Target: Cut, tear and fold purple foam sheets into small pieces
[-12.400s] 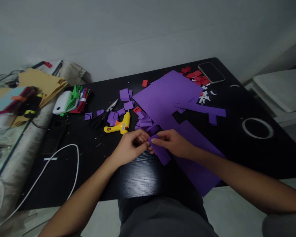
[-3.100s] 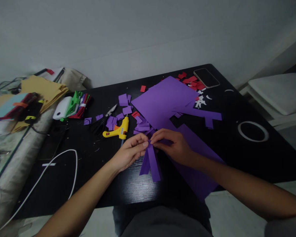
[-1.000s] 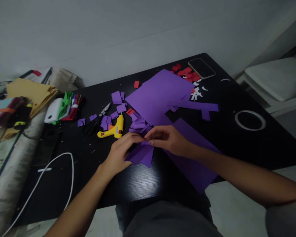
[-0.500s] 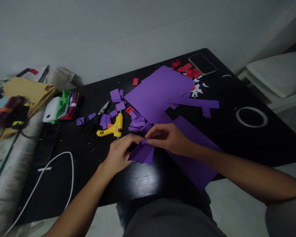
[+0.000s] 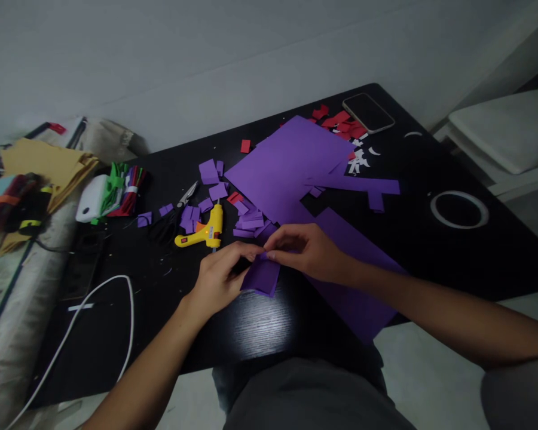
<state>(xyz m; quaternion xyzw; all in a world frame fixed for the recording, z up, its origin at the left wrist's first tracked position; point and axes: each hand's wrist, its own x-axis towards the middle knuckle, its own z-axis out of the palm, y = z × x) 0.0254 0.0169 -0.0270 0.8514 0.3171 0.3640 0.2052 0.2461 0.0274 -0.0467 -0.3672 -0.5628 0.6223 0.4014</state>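
Observation:
A small folded piece of purple paper (image 5: 262, 278) hangs between both hands above the front of the black table. My left hand (image 5: 222, 272) pinches its upper left edge, fingers closed. My right hand (image 5: 302, 251) pinches the same top edge, thumb and forefinger meeting close to the left fingertips. Just behind the hands lies a pile of small purple paper pieces (image 5: 251, 222). A yellow glue gun (image 5: 210, 230) rests on its side left of that pile, near black-handled scissors (image 5: 188, 194). Under my right forearm is a purple sheet (image 5: 341, 298).
A large purple sheet (image 5: 287, 161) covers the table's middle. Red scraps (image 5: 347, 126), white scraps (image 5: 359, 160) and a phone (image 5: 368, 112) lie at the far right. A tape ring (image 5: 459, 210) sits at right. At left are a white cable (image 5: 131, 322) and pipe-cleaner bundles (image 5: 114, 188).
The purple paper's lower part has turned slightly, its two layers now more nearly lined up. Both hands keep their pinch in nearly the same place.

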